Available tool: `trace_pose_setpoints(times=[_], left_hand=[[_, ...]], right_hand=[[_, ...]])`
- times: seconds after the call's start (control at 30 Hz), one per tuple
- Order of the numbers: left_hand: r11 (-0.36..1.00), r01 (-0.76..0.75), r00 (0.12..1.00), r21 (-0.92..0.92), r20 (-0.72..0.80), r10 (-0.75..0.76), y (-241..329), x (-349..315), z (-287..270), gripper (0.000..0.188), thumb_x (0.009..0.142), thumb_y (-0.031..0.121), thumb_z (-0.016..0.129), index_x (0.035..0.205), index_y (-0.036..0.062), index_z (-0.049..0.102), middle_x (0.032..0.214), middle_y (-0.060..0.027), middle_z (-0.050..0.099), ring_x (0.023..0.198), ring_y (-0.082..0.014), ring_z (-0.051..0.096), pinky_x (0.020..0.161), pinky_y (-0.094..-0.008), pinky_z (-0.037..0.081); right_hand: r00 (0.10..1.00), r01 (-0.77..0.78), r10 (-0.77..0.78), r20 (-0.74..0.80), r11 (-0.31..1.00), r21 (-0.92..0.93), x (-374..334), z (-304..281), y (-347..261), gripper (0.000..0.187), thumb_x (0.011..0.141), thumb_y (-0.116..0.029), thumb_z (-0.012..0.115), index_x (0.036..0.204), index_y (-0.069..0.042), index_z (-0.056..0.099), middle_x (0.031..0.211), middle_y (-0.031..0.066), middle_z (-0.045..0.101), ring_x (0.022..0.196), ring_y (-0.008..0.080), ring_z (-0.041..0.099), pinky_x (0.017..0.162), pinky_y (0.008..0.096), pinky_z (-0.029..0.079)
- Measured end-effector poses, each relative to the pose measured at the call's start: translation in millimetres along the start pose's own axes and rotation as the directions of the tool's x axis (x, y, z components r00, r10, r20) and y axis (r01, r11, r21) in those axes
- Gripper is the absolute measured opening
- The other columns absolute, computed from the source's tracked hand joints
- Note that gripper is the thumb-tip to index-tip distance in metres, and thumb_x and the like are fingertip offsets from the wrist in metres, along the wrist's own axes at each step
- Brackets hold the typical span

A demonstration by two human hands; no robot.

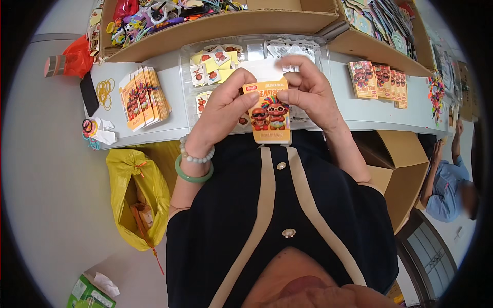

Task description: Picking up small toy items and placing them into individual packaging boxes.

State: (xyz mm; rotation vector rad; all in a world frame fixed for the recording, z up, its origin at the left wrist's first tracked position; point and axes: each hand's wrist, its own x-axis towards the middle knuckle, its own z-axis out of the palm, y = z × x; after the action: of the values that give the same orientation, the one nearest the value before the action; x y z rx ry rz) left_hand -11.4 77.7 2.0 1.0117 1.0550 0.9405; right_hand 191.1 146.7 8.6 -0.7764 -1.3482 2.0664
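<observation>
A small orange flat box (269,118) with cartoon figures on its front is upright before my chest, at the near edge of the table. Closed on its left upper side is my left hand (223,108), thumb on the front face. My right hand (310,95) pinches the upper right corner with its thumb, the index finger raised and slightly blurred. Behind the box, a clear plastic tray (188,64) holds cartoon sticker cards (221,55), yellow slips and small white printed packets (292,49). My hands partly cover the tray.
Stacks of similar orange boxes stand left (146,97) and right (377,79). Cardboard cartons (226,28) of hair ties and cards line the back. A phone (89,95) and rubber bands (105,93) lie left. A yellow bag (120,190) hangs below; another person (447,187) is far right.
</observation>
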Motion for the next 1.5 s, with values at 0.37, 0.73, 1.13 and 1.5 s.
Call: trace_pose_setpoints(times=[0.37,0.73,1.13,1.5], left_hand=[[0.893,-0.306,0.913,-0.331,-0.369,0.176,-2.7,8.4,13.3,0.029,0.089,0.003,0.056,0.118,-0.0007,0.051,0.107,-0.0103,0.060,0.094,-0.0126,0.057,0.082,-0.0254,0.047],[0.945,-0.221,0.864,0.243,-0.401,0.305,-6.9,11.6,13.1,0.029,0.087,0.008,0.061,0.115,0.0003,0.059,0.097,-0.0070,0.066,0.087,-0.0107,0.061,0.078,-0.0232,0.048],[0.967,-0.253,0.869,-0.021,-0.445,0.218,-7.2,11.5,13.9,0.029,0.087,0.005,0.061,0.116,-0.0014,0.059,0.092,-0.0031,0.064,0.083,-0.0057,0.057,0.075,-0.0195,0.047],[0.958,-0.281,0.858,0.050,-0.435,0.274,-5.9,8.7,6.9,0.027,0.088,0.003,0.059,0.115,-0.0021,0.059,0.099,-0.0041,0.062,0.088,-0.0064,0.056,0.079,-0.0197,0.046]], right_hand=[[0.948,0.317,-0.269,0.168,0.814,-0.486,13.6,0.3,-5.0,0.011,0.084,-0.004,0.061,0.094,0.000,0.059,0.106,0.0117,0.061,0.096,0.0171,0.058,0.084,0.0293,0.046],[0.997,0.002,-0.005,-0.071,0.999,-0.043,28.5,14.9,-1.1,0.016,0.087,-0.008,0.058,0.099,0.001,0.063,0.096,0.0033,0.062,0.090,0.0092,0.057,0.081,0.0236,0.045],[0.987,0.035,-0.133,-0.086,0.712,-0.702,19.6,23.8,-17.6,0.023,0.090,-0.003,0.053,0.111,0.000,0.062,0.100,0.0119,0.068,0.094,0.0155,0.063,0.083,0.0260,0.049],[0.978,0.179,-0.211,-0.007,0.846,-0.503,18.8,25.5,10.2,0.033,0.090,-0.004,0.053,0.123,0.000,0.055,0.124,0.0110,0.057,0.115,0.0187,0.053,0.097,0.0295,0.042]])
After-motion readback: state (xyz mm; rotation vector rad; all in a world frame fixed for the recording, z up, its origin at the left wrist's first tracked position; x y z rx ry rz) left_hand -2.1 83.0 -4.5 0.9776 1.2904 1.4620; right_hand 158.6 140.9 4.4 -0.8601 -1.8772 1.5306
